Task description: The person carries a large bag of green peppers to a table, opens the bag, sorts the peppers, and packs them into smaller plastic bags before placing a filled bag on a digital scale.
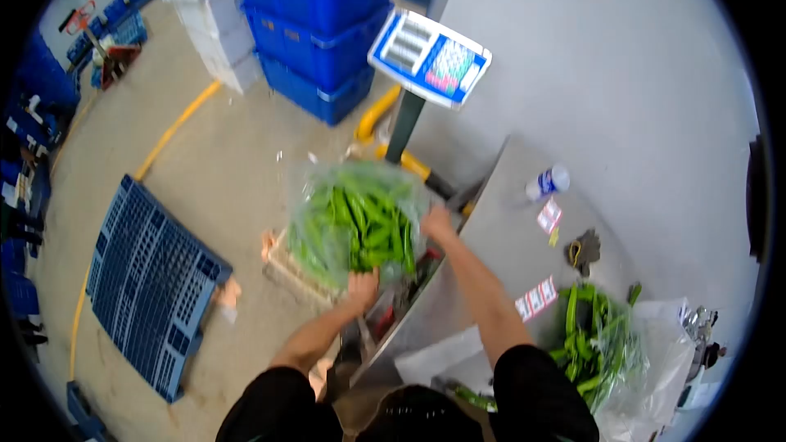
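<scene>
A clear plastic bag (311,233) full of long green peppers (368,217) stands open in the middle of the view, over a pale crate or box (299,266). My left hand (363,288) is closed on the bag's near edge. At the bag's right edge my right hand (436,221) grips the plastic, its fingers wrapped round it. Behind the bag rises a scale display (430,57) on a dark post. A second bag of green peppers (585,336) lies open on the metal table (508,221) at the right.
On the metal table are a white and blue can (547,182), label stickers (536,299) and a dark glove (583,252). A blue pallet (155,286) lies on the floor at left. Stacked blue crates (315,41) and white boxes (213,29) stand behind.
</scene>
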The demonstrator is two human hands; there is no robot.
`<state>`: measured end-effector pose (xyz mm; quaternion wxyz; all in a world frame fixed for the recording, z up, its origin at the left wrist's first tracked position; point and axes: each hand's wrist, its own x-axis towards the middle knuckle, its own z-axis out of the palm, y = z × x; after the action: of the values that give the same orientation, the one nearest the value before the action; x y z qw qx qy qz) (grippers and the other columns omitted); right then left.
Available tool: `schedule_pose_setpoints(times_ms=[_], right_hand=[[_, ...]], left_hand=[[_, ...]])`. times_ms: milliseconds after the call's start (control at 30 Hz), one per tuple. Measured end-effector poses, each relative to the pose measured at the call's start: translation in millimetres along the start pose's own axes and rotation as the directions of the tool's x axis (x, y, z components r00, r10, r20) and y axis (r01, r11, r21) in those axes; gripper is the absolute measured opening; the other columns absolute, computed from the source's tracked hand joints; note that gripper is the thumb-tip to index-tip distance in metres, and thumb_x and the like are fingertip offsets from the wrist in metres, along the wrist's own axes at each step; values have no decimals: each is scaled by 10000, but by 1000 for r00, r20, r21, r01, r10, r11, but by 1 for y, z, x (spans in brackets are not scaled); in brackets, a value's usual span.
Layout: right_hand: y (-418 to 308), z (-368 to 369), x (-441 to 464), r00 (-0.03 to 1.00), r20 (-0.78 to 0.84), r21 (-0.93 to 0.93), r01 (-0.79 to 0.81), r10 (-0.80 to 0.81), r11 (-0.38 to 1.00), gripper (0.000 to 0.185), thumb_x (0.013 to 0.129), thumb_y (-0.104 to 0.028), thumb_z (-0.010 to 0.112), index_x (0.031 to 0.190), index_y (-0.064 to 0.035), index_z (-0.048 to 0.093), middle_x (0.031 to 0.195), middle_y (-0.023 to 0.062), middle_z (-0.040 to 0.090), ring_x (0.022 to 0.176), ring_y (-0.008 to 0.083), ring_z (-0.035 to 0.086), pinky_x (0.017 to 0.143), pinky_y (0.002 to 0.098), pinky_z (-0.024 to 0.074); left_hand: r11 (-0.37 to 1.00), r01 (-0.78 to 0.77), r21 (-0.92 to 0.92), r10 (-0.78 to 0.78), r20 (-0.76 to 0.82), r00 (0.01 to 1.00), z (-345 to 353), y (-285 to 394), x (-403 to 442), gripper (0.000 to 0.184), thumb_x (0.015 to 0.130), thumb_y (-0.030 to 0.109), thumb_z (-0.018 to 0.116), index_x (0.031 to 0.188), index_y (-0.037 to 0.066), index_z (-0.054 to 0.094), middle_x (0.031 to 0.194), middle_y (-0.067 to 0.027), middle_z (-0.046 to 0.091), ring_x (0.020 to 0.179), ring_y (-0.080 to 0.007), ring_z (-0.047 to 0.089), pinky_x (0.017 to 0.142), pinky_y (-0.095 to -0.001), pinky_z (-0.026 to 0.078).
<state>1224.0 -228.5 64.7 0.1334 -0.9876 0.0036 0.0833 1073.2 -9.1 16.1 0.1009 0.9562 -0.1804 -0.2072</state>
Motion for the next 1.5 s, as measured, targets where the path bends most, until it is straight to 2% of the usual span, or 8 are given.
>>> schedule_pose_setpoints(times_ms=[67, 233, 533, 767, 967, 1100, 1200, 1500], right_hand=[[24, 13, 19, 964, 131, 616, -261, 230, 743, 143, 754, -36, 493, 726, 39, 611, 689, 175, 637, 490, 260, 600, 411, 395, 453], [-16, -128, 18, 915, 231, 950, -285, 330, 127, 108, 796, 7, 483, 819, 103, 527, 643, 160, 574, 519, 280, 603, 454, 397, 536], [-4, -131, -29, 930, 196, 886, -305, 312, 350, 160, 853, -107, 534, 877, 49, 559, 718, 100, 598, 633, 207, 622, 571, 333, 552], [-1, -132, -232, 877, -463, 409, 82, 129, 909, 330, 810, -122, 595, 1111, 3, 549, 1006, 164, 597, 927, 310, 581, 783, 370, 468], [57, -131, -427, 655, -544, 339, -400, 525, 851, 350, 757, -89, 608, 1079, 24, 531, 998, 232, 551, 940, 404, 533, 804, 453, 444], [108, -121, -536, 293, -379, 522, -716, 878, 464, 405, 744, -129, 664, 1072, 66, 529, 849, 199, 593, 761, 346, 581, 695, 399, 473], [124, -97, -569, 123, -56, 890, -444, 991, 106, 456, 782, -118, 681, 1123, 112, 482, 861, 128, 593, 678, 160, 565, 577, 285, 470], [150, -68, -544, 76, -9, 988, -155, 997, 21, 509, 769, -155, 719, 1104, 103, 436, 881, 151, 576, 676, 225, 590, 525, 334, 494]], left_hand=[[988, -155, -25, 156, 61, 986, -5, -5, -4, 232, 791, 183, 535, 1005, 147, 619, 751, -118, 646, 724, -298, 643, 626, -434, 483], [909, -406, -100, 401, -65, 914, -112, -12, -46, 163, 750, 175, 558, 893, 144, 629, 647, -130, 617, 625, -298, 631, 533, -421, 473], [876, -451, -169, 438, -111, 892, -95, -28, -92, 230, 696, 150, 601, 921, 177, 637, 649, -103, 615, 628, -304, 618, 548, -417, 478], [899, -360, -247, 327, -167, 930, -103, -5, -83, 379, 737, 133, 667, 1107, 66, 617, 820, -198, 632, 777, -352, 611, 674, -431, 465], [907, -371, -201, 249, -455, 855, -137, 28, -98, 344, 751, 29, 652, 1081, -31, 580, 1050, -252, 568, 957, -417, 549, 864, -424, 435], [768, -476, -429, 309, -402, 862, -162, 103, -116, 296, 767, 29, 635, 1051, -33, 578, 1045, -236, 572, 963, -404, 552, 879, -417, 432], [596, -558, -578, 540, -226, 811, -160, 185, -132, 292, 789, 70, 628, 1061, -25, 580, 1068, -218, 577, 994, -378, 555, 888, -396, 433], [475, -763, -439, 834, -52, 549, -40, 389, -86, 608, 721, 299, 716, 1168, -57, 508, 1111, -238, 564, 1043, -381, 539, 910, -399, 433]])
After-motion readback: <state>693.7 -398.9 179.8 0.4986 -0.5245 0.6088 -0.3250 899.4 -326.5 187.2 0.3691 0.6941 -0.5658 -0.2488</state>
